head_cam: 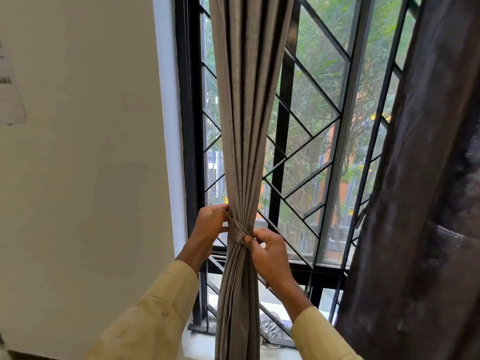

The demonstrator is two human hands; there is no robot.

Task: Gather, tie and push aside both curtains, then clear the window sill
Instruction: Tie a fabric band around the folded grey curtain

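Observation:
The left curtain (pixel 246 113), grey-brown and pleated, hangs gathered into a narrow bundle before the window. A tie band (pixel 237 229) of the same cloth wraps its waist. My left hand (pixel 210 224) grips the band at the bundle's left side. My right hand (pixel 270 253) pinches the band at its right side, thumb on the cloth. The right curtain (pixel 420 203), dark brown, hangs loose and ungathered at the right. The white window sill (pixel 200 341) shows low down, with a grey mesh-like object (pixel 270 328) lying on it behind the bundle.
A black window frame with a diagonal metal grille (pixel 311 141) stands close behind the curtains. A cream wall (pixel 91 178) fills the left, with a sheet of paper (pixel 10 87) stuck on it. Trees and an orange building show outside.

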